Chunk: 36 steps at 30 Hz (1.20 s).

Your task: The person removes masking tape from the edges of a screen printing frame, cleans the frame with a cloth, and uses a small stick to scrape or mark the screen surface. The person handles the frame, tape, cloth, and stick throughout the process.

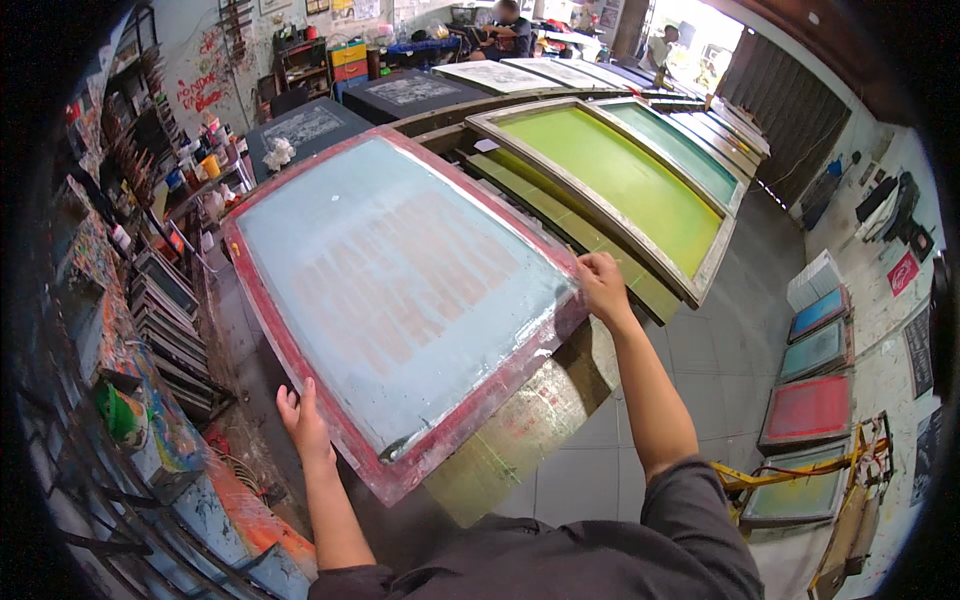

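A large screen-printing frame (440,448) with a red, paint-worn border and pale blue mesh lies tilted before me. Faint brownish block lettering shows in the mesh. My right hand (603,286) is closed on its near right corner. Along the left side, near the front corner, my left hand (308,425) is against the outer edge with its fingers stretched up and apart. Beneath the frame, a yellowish, paint-stained board (530,420) sticks out toward me.
Right of it stands a wooden screen frame (690,285) with yellow-green mesh. Dark printed panels (415,92) line the table behind. Several coloured screens (808,410) lean along the right wall. Bottles and paint pots (210,165) crowd the left shelf. Two people are in the background.
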### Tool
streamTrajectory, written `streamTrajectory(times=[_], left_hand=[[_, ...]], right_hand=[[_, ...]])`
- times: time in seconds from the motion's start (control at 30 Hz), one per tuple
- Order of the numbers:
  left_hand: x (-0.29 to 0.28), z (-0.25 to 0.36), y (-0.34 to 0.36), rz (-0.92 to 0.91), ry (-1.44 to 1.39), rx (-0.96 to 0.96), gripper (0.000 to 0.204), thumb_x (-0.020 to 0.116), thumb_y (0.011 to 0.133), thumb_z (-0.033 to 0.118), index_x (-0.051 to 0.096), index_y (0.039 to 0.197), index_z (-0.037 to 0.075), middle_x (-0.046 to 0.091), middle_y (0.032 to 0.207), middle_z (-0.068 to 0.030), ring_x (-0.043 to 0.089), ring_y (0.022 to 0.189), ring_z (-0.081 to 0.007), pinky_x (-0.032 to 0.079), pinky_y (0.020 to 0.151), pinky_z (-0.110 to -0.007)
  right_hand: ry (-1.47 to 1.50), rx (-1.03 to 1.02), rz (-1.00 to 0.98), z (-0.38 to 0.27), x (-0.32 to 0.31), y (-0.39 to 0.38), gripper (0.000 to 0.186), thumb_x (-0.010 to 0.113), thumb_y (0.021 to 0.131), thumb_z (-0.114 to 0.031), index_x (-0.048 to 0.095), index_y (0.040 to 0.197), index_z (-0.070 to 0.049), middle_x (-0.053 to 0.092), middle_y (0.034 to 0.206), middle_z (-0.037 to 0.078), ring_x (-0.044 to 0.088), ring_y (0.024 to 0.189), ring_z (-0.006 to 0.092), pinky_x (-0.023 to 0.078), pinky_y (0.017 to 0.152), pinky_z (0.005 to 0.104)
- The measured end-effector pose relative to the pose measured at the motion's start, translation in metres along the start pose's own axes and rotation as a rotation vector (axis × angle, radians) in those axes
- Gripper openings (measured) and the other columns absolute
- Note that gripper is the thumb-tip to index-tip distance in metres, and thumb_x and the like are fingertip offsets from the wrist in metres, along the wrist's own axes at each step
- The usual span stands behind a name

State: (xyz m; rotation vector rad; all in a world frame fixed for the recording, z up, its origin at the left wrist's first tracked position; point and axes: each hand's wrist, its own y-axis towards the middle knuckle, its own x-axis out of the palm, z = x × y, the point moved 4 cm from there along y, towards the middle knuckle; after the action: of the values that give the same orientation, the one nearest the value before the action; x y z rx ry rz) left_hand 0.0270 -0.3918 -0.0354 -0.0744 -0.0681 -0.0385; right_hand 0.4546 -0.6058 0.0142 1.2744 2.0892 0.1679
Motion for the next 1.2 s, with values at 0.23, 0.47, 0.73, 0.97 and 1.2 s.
streamTrajectory(times=[0.23,0.47,0.73,0.97,1.2], left_hand=[[0.011,-0.02,0.004,-0.126,-0.1,-0.025,0.053,0.058,0.087,0.023,0.039,0.125,-0.007,0.048,0.126,-0.0169,0.047,0.113,-0.0227,0.034,0.096,-0.033],[0.012,-0.019,0.014,-0.041,-0.051,0.067,0.038,0.056,0.09,0.024,0.054,0.106,-0.011,0.059,0.108,-0.0126,0.054,0.097,-0.017,0.041,0.085,-0.029],[0.004,-0.011,0.002,-0.044,-0.017,0.184,0.037,0.059,0.088,0.025,0.057,0.104,-0.009,0.061,0.104,-0.0086,0.054,0.092,-0.0129,0.041,0.083,-0.027],[0.0,-0.013,0.01,-0.106,0.0,0.138,0.035,0.062,0.087,0.027,0.059,0.103,-0.005,0.062,0.1,-0.0065,0.055,0.089,-0.0108,0.041,0.081,-0.024],[0.007,-0.005,0.0,-0.117,0.013,0.097,0.038,0.062,0.086,0.028,0.058,0.104,-0.005,0.062,0.102,-0.0073,0.056,0.09,-0.0107,0.042,0.082,-0.025]], right_hand=[[-0.343,0.032,-0.075,0.047,0.046,0.065,0.021,0.053,0.082,-0.02,0.063,0.091,-0.003,0.059,0.094,0.019,0.058,0.09,0.0345,0.045,0.079,0.0397],[-0.161,0.138,-0.112,0.065,0.062,0.086,0.021,0.054,0.084,-0.019,0.062,0.086,0.001,0.062,0.076,0.012,0.057,0.072,0.0179,0.044,0.066,0.0315],[0.015,0.086,-0.107,0.054,0.045,0.076,0.022,0.054,0.082,-0.018,0.063,0.087,0.001,0.064,0.079,0.015,0.061,0.073,0.0226,0.046,0.066,0.0335],[0.224,0.069,-0.242,0.045,0.04,0.074,0.014,0.053,0.086,-0.012,0.06,0.083,0.0,0.054,0.07,-0.002,0.046,0.064,0.0072,0.036,0.058,0.0216],[0.333,0.111,-0.268,0.031,0.024,0.066,0.016,0.051,0.088,-0.011,0.059,0.084,0.001,0.056,0.07,0.0,0.048,0.064,0.0071,0.038,0.057,0.0219]])
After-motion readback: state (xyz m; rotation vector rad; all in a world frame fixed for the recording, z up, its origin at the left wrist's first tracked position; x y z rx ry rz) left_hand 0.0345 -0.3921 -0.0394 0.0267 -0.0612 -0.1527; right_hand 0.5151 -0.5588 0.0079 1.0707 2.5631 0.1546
